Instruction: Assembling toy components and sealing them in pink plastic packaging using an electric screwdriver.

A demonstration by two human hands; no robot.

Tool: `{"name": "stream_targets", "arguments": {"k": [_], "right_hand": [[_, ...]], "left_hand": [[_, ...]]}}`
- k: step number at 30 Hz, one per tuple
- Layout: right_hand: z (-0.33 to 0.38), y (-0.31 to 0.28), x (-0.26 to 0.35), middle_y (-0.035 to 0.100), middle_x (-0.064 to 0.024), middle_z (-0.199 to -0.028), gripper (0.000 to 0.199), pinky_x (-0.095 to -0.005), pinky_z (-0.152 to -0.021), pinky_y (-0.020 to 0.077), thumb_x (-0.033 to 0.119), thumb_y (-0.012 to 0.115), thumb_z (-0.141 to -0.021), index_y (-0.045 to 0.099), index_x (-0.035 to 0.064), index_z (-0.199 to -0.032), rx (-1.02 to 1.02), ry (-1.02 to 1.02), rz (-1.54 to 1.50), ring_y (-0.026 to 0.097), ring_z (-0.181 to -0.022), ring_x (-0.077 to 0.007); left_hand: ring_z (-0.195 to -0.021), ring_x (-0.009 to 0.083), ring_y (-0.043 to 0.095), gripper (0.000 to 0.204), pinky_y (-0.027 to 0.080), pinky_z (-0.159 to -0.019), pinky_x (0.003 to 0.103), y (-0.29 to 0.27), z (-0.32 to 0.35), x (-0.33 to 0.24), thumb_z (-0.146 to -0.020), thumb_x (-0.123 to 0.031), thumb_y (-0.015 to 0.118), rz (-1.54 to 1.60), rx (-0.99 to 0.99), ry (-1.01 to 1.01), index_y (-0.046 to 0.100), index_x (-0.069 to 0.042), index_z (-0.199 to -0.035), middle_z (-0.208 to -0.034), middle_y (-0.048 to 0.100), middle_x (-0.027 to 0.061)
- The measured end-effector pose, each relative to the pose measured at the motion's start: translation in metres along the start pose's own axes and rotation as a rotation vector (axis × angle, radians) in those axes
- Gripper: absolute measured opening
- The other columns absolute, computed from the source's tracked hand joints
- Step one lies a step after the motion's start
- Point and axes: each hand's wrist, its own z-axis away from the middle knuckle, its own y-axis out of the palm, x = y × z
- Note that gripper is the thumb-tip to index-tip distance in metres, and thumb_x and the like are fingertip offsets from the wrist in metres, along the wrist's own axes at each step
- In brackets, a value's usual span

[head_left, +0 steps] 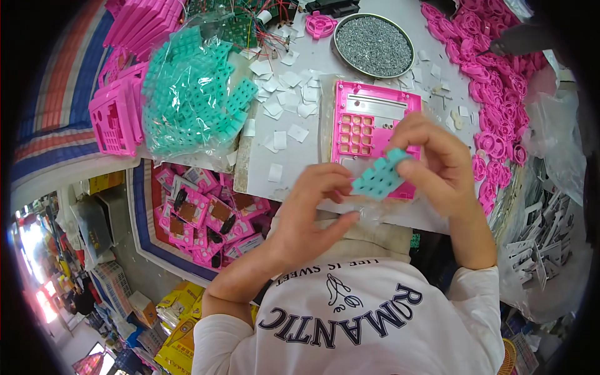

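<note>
My right hand (440, 164) pinches a teal rubber keypad (379, 177) between thumb and fingers, holding it tilted above the work surface. Close to the keypad's left corner is my left hand (312, 212), its thumb and fingers apart; whether a fingertip touches the pad I cannot tell. Behind and below the keypad lies a pink plastic casing (382, 142) with a grid of square openings on its left side. The casing's near part is partly hidden by the keypad and my right hand.
A clear bag of teal keypads (187, 94) sits at the left, beside stacked pink casings (117, 115). Small white squares (279, 140) scatter over the table. A round tin of screws (374, 45) stands at the back. Pink ring-shaped parts (494, 87) heap along the right.
</note>
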Motion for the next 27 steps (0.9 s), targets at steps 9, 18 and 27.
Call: {"name": "stream_targets", "arguments": {"k": [9, 18, 27], "right_hand": [[-0.049, 0.003, -0.049, 0.067, -0.0099, -0.093, 0.021, -0.0422, -0.086, 0.0491, 0.017, 0.075, -0.085, 0.068, 0.0040, -0.100, 0.160, -0.159, 0.709, 0.058, -0.095, -0.0320], [-0.007, 0.021, -0.022, 0.053, -0.0176, -0.144, 0.070, -0.0527, -0.110, 0.0388, 0.037, 0.076, -0.084, 0.054, 0.0027, -0.141, 0.155, -0.161, 0.907, 0.047, -0.134, -0.0390], [0.006, 0.043, -0.014, 0.033, -0.0240, -0.161, 0.107, -0.0660, -0.120, 0.0172, 0.067, 0.069, -0.078, 0.041, -0.0076, -0.150, 0.447, -0.008, 1.025, 0.022, -0.155, -0.0395]], "left_hand": [[-0.082, 0.0104, 0.057, 0.034, 0.045, -0.068, 0.023, -0.043, -0.004, 0.018, -0.085, 0.011, 0.065, -0.213, -0.066, 0.049, 0.062, -0.001, -0.116, -0.116, 0.062, 0.0101], [-0.072, 0.0142, 0.058, 0.033, 0.044, -0.059, 0.026, -0.053, -0.010, 0.011, -0.079, 0.009, 0.072, -0.321, -0.117, 0.093, 0.065, -0.003, -0.109, -0.107, 0.067, 0.0098], [-0.070, 0.0194, 0.063, 0.016, 0.049, -0.064, 0.031, -0.115, -0.108, -0.076, -0.085, -0.007, 0.075, -0.789, 0.045, 0.289, 0.070, -0.006, -0.100, -0.090, 0.069, 0.0071]]}}
